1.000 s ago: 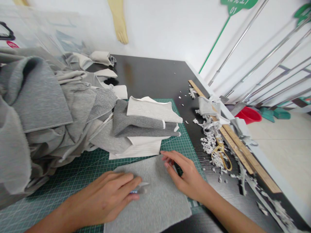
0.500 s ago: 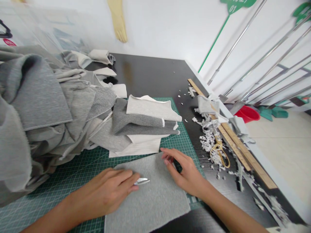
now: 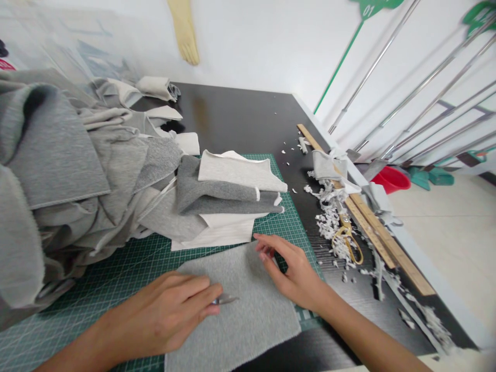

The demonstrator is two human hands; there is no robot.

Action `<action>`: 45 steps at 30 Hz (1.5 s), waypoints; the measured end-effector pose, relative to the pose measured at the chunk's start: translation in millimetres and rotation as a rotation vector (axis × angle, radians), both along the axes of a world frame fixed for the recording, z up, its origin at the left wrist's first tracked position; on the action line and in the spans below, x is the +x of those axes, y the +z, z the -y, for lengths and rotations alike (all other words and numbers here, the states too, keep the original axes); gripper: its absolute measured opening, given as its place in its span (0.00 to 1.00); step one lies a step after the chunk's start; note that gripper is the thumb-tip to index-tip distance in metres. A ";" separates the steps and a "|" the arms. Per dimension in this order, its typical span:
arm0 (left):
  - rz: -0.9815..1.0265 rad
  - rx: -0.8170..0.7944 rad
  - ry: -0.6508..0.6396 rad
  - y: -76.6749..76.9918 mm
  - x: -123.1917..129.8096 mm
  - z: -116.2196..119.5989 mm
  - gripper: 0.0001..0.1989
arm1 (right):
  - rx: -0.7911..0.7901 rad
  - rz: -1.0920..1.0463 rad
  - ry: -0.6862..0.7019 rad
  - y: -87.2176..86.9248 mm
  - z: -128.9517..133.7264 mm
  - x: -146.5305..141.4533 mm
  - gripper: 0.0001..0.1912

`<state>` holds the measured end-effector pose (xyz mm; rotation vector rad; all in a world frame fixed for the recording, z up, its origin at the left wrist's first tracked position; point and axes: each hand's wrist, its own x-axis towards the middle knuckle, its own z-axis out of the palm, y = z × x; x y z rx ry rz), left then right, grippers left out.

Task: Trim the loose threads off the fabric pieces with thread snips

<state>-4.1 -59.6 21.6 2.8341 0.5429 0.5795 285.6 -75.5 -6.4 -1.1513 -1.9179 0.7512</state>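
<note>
A flat grey fabric piece (image 3: 248, 310) lies on the green cutting mat (image 3: 298, 232) at the lower centre. My left hand (image 3: 174, 310) rests over its left part, closed round a small metal snipping tool (image 3: 228, 299) whose pointed blades stick out to the right; its handle is hidden in the fingers. At the fabric's upper right edge is my right hand (image 3: 287, 263), thumb and fingers curled towards each other near the corner. Whether they pinch the edge is hard to make out. Just beyond lie folded dark grey pieces (image 3: 217, 191) and light pieces (image 3: 244, 170).
A big heap of grey fabric (image 3: 70, 150) covers the left side. Wooden rulers (image 3: 380, 237), gold-handled scissors (image 3: 349, 240) and white scraps (image 3: 329, 217) lie along the right table edge. A yellow glove (image 3: 186, 36) hangs on the wall; beyond the table, a red dustpan (image 3: 391, 179).
The tool's blades in my left hand have turned slightly and look closer together. The whole view has shifted a little; my right hand keeps its place at the fabric's edge.
</note>
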 end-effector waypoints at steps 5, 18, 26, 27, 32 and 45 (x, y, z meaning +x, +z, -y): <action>-0.050 0.030 0.029 -4.5 -1.2 -0.4 0.17 | 0.008 0.004 -0.009 -0.7 1.1 0.1 0.24; -0.083 0.032 0.066 -5.9 -3.8 -3.2 0.16 | 0.031 0.019 -0.023 0.5 0.4 -1.1 0.23; 0.048 -0.031 0.044 -4.2 -12.8 -5.1 0.13 | 0.109 0.108 -0.035 1.6 2.1 -0.3 0.21; 0.037 -0.048 0.051 -4.6 -13.5 -5.4 0.14 | 0.095 0.121 -0.034 1.0 1.9 0.1 0.21; 0.007 -0.155 0.082 -3.2 -21.6 -14.6 0.15 | 0.029 0.255 0.033 0.2 -1.4 -0.3 0.29; 0.021 -0.294 0.116 -11.2 -55.2 -17.4 0.15 | -0.337 0.502 0.025 29.8 2.2 -14.6 0.35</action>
